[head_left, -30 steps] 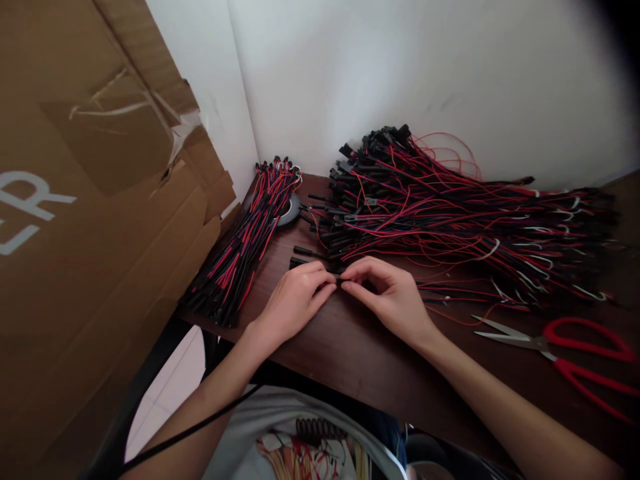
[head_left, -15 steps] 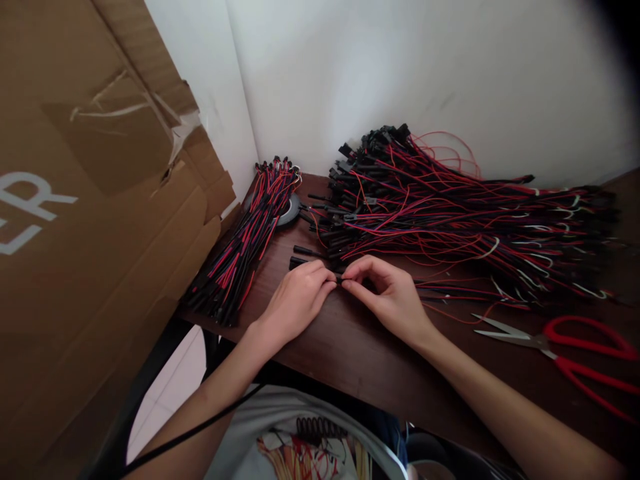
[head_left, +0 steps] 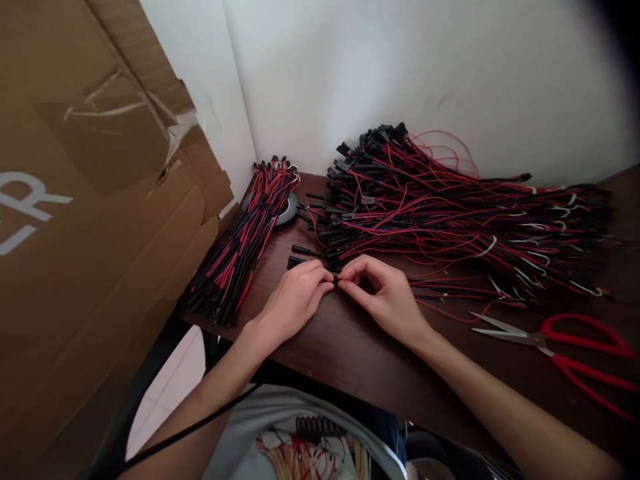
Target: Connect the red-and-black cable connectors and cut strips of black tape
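Observation:
Over the dark table, the fingertips of my left hand (head_left: 299, 291) are pinched on the black end of a wire cable (head_left: 336, 281). From the other side, the thumb and forefinger of my right hand (head_left: 387, 297) close on the same cable, their tips nearly touching the left ones. The exact part between the fingers is tiny and mostly hidden. Red and dark wires (head_left: 450, 287) run out to the right from behind my right hand. Just beyond my left hand lies a black connector end (head_left: 295, 262).
A large pile of red and black cables (head_left: 440, 213) lies at the back against the wall. A smaller bundle (head_left: 240, 247) rests over a tape roll (head_left: 289, 211) at left, beside a cardboard box (head_left: 100, 220). Red-handled scissors (head_left: 539, 339) lie open at right.
My fingertips have drawn very slightly closer together on the cable. The whole view has shifted a little; the piles and scissors lie as before.

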`<state>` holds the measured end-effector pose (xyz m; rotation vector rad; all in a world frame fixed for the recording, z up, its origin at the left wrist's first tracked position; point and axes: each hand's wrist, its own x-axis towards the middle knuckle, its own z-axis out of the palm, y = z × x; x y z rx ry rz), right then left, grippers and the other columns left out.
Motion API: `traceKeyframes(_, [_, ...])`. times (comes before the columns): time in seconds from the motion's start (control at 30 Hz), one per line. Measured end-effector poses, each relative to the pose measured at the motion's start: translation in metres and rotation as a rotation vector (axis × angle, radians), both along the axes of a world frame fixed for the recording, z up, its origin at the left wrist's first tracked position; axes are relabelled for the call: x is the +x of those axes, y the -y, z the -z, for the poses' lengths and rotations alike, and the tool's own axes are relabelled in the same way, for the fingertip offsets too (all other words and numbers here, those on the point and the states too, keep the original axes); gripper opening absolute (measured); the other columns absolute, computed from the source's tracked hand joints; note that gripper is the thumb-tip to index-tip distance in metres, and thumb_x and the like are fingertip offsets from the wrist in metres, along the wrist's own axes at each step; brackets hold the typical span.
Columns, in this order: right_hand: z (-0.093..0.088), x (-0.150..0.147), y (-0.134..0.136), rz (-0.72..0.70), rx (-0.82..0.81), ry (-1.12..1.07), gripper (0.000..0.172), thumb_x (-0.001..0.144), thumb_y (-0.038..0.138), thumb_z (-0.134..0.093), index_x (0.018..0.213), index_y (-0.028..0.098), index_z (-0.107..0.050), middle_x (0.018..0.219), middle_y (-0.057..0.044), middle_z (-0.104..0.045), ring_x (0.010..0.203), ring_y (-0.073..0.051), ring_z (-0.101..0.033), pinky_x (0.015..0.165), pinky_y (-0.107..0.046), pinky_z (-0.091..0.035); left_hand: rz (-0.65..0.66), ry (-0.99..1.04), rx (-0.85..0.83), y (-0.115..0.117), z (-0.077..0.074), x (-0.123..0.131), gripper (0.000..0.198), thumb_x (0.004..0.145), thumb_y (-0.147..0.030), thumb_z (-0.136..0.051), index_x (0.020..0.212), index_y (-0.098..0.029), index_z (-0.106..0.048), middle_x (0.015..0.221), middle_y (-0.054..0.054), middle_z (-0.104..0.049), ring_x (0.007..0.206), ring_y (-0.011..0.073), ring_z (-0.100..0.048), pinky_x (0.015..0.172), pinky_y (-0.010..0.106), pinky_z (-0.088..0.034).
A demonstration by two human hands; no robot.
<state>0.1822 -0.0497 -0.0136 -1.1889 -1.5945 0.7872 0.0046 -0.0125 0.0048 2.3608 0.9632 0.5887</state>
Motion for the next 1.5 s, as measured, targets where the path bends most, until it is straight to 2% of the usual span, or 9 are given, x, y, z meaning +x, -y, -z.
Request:
traceKeyframes(0.27, [-0.003, -0.001, 0.002, 0.005, 0.032, 0.068, 0.004, 0.085, 0.018, -0.062, 0.082, 0.02, -0.062, 0.081, -0.002, -0.063, 0.071, -0.014, -0.057, 0.065, -0.028, -0.048, -0.009, 0.012, 0.002, 0.001, -0.003, 0.001, 0.006, 0.086, -0.012, -0.058, 0.085, -0.013, -0.064, 0.081, 0.004, -0.062, 0.078, 0.0175, -0.059, 0.07, 0.028, -0.045])
traceKeyframes(0.4, [-0.005, -0.001, 0.002, 0.001, 0.034, 0.068, 0.002, 0.085, 0.019, -0.062, 0.084, 0.02, -0.062, 0.08, -0.002, -0.063, 0.071, -0.014, -0.058, 0.066, -0.029, -0.049, -0.009, 0.019, 0.007, 0.002, -0.005, 0.002, 0.01, 0.086, -0.01, -0.054, 0.083, -0.013, -0.064, 0.079, 0.004, -0.061, 0.074, 0.0158, -0.057, 0.067, 0.027, -0.044])
traceKeyframes(0.63, [-0.005, -0.001, 0.004, 0.02, 0.019, 0.059, 0.002, 0.086, 0.02, -0.061, 0.084, 0.02, -0.063, 0.08, -0.002, -0.065, 0.071, -0.015, -0.06, 0.067, -0.029, -0.05, -0.012, 0.02, 0.01, 0.001, -0.006, 0.002, 0.012, 0.087, -0.01, -0.053, 0.082, -0.014, -0.063, 0.077, 0.002, -0.06, 0.072, 0.015, -0.057, 0.067, 0.026, -0.044])
traceKeyframes(1.13, [-0.009, -0.003, 0.006, 0.065, 0.123, 0.169, 0.008, 0.087, 0.019, -0.059, 0.08, 0.022, -0.061, 0.078, -0.002, -0.065, 0.069, -0.016, -0.06, 0.064, -0.03, -0.049, -0.027, 0.026, 0.022, 0.003, -0.006, 0.003, 0.008, 0.085, -0.012, -0.057, 0.08, -0.014, -0.063, 0.076, 0.002, -0.06, 0.071, 0.0149, -0.056, 0.066, 0.026, -0.044])
traceKeyframes(1.3, [-0.009, -0.002, 0.006, 0.024, 0.112, 0.142, 0.005, 0.087, 0.017, -0.058, 0.087, 0.021, -0.06, 0.084, -0.003, -0.063, 0.074, -0.016, -0.06, 0.068, -0.031, -0.051, -0.021, 0.021, 0.014, 0.002, -0.006, 0.003, 0.012, 0.088, -0.011, -0.054, 0.08, -0.012, -0.063, 0.076, 0.003, -0.06, 0.072, 0.0151, -0.056, 0.065, 0.026, -0.043])
traceKeyframes(1.5, [-0.012, 0.005, 0.007, -0.02, 0.128, 0.209, 0.017, 0.083, 0.011, -0.057, 0.098, 0.019, -0.058, 0.091, -0.005, -0.061, 0.08, -0.017, -0.06, 0.072, -0.032, -0.052, -0.041, 0.06, -0.005, 0.002, -0.006, 0.003, 0.012, 0.089, -0.012, -0.056, 0.079, -0.013, -0.063, 0.075, 0.001, -0.06, 0.069, 0.0135, -0.054, 0.066, 0.025, -0.042])
